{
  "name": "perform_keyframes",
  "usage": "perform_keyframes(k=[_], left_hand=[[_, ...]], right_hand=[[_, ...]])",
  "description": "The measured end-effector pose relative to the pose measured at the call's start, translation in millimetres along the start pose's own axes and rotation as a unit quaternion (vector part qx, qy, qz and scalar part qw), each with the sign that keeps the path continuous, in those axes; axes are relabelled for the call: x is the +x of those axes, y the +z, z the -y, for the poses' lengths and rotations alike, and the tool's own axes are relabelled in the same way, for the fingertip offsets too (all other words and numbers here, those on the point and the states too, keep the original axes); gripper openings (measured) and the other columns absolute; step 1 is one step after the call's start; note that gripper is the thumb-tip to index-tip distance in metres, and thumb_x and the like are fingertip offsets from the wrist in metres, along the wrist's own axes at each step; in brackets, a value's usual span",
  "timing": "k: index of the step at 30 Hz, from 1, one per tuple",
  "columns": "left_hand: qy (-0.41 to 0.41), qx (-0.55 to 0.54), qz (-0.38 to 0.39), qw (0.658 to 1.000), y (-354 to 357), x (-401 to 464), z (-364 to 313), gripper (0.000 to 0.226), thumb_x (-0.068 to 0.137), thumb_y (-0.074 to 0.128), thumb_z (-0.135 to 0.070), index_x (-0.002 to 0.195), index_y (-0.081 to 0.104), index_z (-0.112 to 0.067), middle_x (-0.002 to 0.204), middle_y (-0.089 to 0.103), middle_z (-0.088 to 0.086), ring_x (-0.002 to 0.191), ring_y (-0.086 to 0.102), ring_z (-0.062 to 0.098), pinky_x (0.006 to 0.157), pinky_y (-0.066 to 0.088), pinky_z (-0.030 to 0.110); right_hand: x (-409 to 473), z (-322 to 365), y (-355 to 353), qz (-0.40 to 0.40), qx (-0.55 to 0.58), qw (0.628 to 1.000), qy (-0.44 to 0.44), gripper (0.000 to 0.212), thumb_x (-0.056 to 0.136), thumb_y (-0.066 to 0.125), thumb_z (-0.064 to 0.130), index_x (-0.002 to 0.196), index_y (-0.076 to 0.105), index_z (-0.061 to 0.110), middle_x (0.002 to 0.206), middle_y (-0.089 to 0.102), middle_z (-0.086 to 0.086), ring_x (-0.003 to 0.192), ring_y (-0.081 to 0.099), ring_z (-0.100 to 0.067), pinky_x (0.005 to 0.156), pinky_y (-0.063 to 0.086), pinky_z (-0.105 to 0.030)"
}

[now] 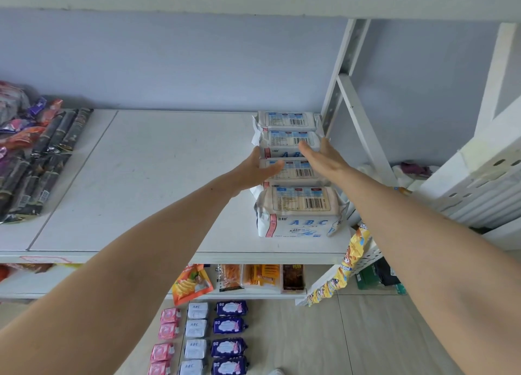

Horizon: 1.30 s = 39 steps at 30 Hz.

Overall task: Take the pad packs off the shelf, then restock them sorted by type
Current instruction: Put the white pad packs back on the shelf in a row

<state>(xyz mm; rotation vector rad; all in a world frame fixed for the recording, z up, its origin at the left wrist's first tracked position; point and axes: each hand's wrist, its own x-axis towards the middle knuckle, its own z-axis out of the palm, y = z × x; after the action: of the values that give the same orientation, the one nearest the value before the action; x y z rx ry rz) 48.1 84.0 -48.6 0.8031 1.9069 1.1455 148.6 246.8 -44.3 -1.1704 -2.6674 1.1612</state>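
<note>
Several white ABC pad packs stand in a row at the right end of the white shelf [141, 177], from the front pack [296, 211] to the back pack [287, 119]. My left hand [255, 168] rests flat against the left side of the third pack [298, 173], its fingers lying on top. My right hand [324, 157] lies flat over the right side of the second pack [282, 140], fingers spread. Neither hand closes around a pack. On the floor below lie columns of pink packs [166, 332], white ABC packs [196, 329] and dark blue packs [229, 326].
Dark and coloured snack bags [33, 154] cover the shelf's left end. A white upright post [338, 78] stands right behind the row of packs. Snack packets [245, 276] fill the lower shelf, and a yellow snack strip [346, 264] hangs at its right.
</note>
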Motion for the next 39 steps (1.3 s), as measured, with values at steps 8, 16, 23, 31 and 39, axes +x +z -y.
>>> perform_keyframes(k=[8,16,23,31,39], left_hand=[[-0.009,-0.008,-0.008,1.0,-2.3,0.5,-0.6,0.062,0.089,0.059,-0.041,0.138,0.029,-0.021,0.131,0.051,-0.003,0.108,0.054,0.011,0.053,0.048,0.01],[0.006,-0.033,0.0,0.999,0.2,-11.0,-1.2,0.061,0.091,0.059,-0.029,0.14,0.024,-0.018,0.133,0.049,-0.002,0.104,0.055,0.009,0.055,0.05,0.007],[-0.032,-0.13,-0.037,0.99,22.7,-36.8,20.2,0.045,0.093,0.056,-0.032,0.124,0.026,-0.02,0.125,0.054,0.0,0.093,0.062,0.008,0.058,0.056,0.019],[-0.028,-0.212,-0.083,0.973,47.5,-39.4,25.8,0.044,0.092,0.059,-0.019,0.122,0.026,-0.021,0.121,0.057,0.008,0.1,0.065,0.022,0.065,0.059,0.031],[-0.056,-0.165,-0.107,0.979,43.6,-28.1,27.1,0.043,0.09,0.061,-0.02,0.118,0.029,-0.022,0.117,0.059,0.007,0.098,0.066,0.024,0.074,0.059,0.044]], right_hand=[[0.0,0.4,0.1,0.002,0.02,1.0,-0.014,0.079,0.09,0.039,0.062,0.151,0.013,0.019,0.158,0.021,-0.003,0.141,0.028,-0.028,0.111,0.028,-0.05],[-6.9,-7.9,-2.0,-0.013,0.033,0.999,0.005,0.08,0.087,0.037,0.065,0.147,0.019,0.015,0.152,0.032,-0.007,0.134,0.037,-0.031,0.108,0.034,-0.047],[-28.2,-27.1,16.4,-0.111,-0.001,0.992,0.064,0.07,0.095,0.033,0.055,0.142,0.03,0.003,0.145,0.034,-0.018,0.134,0.029,-0.037,0.105,0.029,-0.047],[-40.9,-33.3,30.1,-0.116,0.006,0.99,0.08,0.06,0.099,0.03,0.043,0.15,0.013,0.015,0.149,0.027,-0.012,0.128,0.041,-0.037,0.103,0.036,-0.049],[-39.2,-24.2,32.1,-0.128,0.036,0.989,0.063,0.059,0.101,0.03,0.038,0.15,0.012,0.012,0.151,0.026,-0.01,0.125,0.045,-0.035,0.096,0.039,-0.043]])
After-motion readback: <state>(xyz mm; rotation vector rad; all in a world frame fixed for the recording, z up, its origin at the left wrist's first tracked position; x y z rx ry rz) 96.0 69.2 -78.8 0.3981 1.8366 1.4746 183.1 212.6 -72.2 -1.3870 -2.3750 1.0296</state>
